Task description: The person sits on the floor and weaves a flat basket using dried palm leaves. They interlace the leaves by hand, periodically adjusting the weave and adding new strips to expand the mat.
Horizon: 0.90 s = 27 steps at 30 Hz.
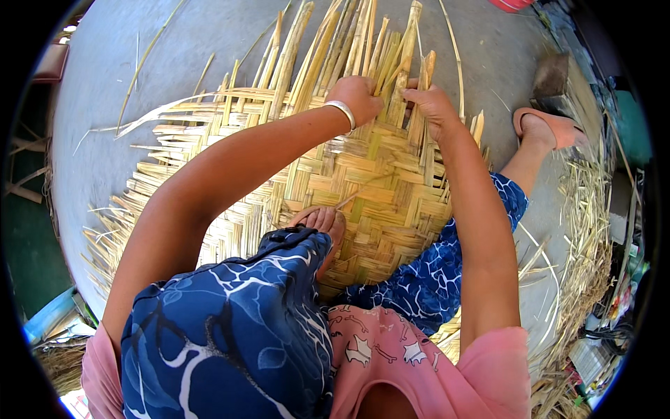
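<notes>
A mat woven from flat, split reed strips (377, 181) lies on the floor before me, its loose strip ends fanning out past the far and left edges. My left hand (356, 98), a silver bangle at its wrist, is closed at the far edge among the upright strips; its fingertips are partly hidden. Just right of it, my right hand (434, 108) grips a reed strip (427, 70) between thumb and fingers. More pale strips (400, 84) stand up between the two hands. My left foot (328, 222) rests on the weave.
Grey concrete floor (185, 59) surrounds the mat, with a few thin loose strips on it. At the right lie a heap of straw-like strips (583, 230), a wooden block (553, 75) and my other foot in an orange slipper (551, 129). A red object (511, 4) sits at the top edge.
</notes>
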Motion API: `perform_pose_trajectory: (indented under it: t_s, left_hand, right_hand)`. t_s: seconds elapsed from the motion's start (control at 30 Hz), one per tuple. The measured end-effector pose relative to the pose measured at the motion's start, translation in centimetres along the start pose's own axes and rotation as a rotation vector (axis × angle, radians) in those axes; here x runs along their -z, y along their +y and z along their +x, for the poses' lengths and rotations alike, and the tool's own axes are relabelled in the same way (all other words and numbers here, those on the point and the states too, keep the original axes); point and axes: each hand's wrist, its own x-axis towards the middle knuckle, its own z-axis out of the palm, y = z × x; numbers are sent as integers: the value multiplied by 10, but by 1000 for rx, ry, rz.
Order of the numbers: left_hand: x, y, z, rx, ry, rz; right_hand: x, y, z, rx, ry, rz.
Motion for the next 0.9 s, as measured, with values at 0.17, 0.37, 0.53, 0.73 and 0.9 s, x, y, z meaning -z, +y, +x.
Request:
perform_pose_trajectory:
  t_s: [0.17,0.37,0.53,0.73,0.9]
  left_hand:
    - [-4,-2,3,45,-8,91]
    - [-2,10,6,-36,-212,233]
    - [0,12,24,-153,-465,435]
    - [-10,-23,-4,-337,-102,-18]
    - [-28,-26,-37,-514,72,333]
  right_hand:
    - [-15,-2,-16,108,169,-71]
    - [-23,-15,-48,209,29,71]
    - [-21,-14,-48,138,-45,89]
    - [-11,-13,-31,-42,1,121]
    - [-2,-4,-16,-102,-126,119]
